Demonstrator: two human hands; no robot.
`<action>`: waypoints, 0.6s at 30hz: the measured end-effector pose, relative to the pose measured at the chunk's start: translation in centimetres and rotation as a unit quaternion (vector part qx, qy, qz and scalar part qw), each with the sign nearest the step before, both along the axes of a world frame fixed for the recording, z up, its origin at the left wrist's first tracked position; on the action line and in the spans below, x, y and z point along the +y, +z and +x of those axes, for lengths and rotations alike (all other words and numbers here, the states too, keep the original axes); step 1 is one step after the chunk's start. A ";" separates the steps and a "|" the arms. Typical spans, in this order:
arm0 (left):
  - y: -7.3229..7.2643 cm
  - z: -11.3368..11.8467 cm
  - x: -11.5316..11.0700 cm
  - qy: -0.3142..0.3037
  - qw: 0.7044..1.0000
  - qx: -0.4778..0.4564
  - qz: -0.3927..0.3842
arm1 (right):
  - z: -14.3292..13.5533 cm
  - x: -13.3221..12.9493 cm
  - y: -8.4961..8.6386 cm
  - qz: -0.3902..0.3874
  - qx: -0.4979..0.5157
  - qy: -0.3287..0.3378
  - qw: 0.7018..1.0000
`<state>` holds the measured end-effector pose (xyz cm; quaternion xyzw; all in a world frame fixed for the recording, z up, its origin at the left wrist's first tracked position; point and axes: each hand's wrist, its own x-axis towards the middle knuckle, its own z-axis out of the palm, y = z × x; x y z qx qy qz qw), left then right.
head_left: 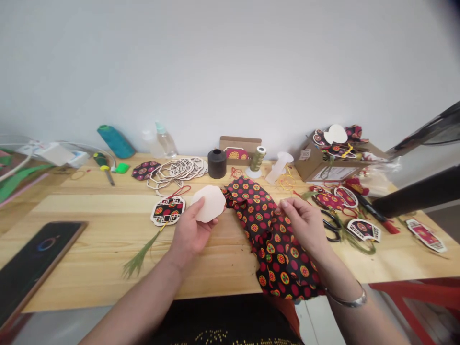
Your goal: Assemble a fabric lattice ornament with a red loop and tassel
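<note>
My left hand [196,230] grips a pale eight-sided card [209,205], thumb on its face and fingers behind it. My right hand [304,223] is closed in a pinch over the black cloth [282,258], which is printed with red and orange round flowers. What lies between those fingertips, if anything, is too small to make out. The cloth lies bunched on the table and hangs over its front edge. Just left of the card rests a framed pendant [168,211] with patterned cloth inside, a red cord loop and a green tassel [143,254].
Behind my hands are wooden frames [179,171], a black thread spool [217,164] and a green thread cone [256,160]. To the right sit scissors [331,225], several pendants and a cardboard box [316,165]. A phone [43,258] lies at the left, near a screwdriver [104,167].
</note>
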<state>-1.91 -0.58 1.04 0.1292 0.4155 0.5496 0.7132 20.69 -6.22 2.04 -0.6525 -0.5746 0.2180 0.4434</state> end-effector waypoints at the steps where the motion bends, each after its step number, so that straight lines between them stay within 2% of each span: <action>1: 0.0 0.0 0.0 0.002 1.000 0.005 0.001 | -0.1 0.0 0.2 -0.003 -0.010 0.008 1.000; 3: -0.2 0.1 -0.1 0.002 1.000 0.017 0.001 | -0.6 0.0 0.1 -0.011 -0.068 0.035 0.997; 6: -0.6 0.1 -0.1 -0.020 0.999 0.033 -0.008 | -1.5 0.4 -1.4 -0.023 -0.201 0.053 0.978; 9: -1.0 0.1 -0.2 -0.057 0.997 0.047 -0.010 | -1.7 0.8 -3.0 -0.044 -0.247 0.069 0.965; 12: -1.2 0.3 -0.5 -0.091 0.995 0.052 0.005 | -1.2 1.0 -3.2 -0.039 -0.206 0.070 0.975; 18: -1.2 0.6 -0.9 -0.124 0.991 0.008 0.048 | 0.3 0.8 -0.6 0.000 -0.036 -0.034 0.999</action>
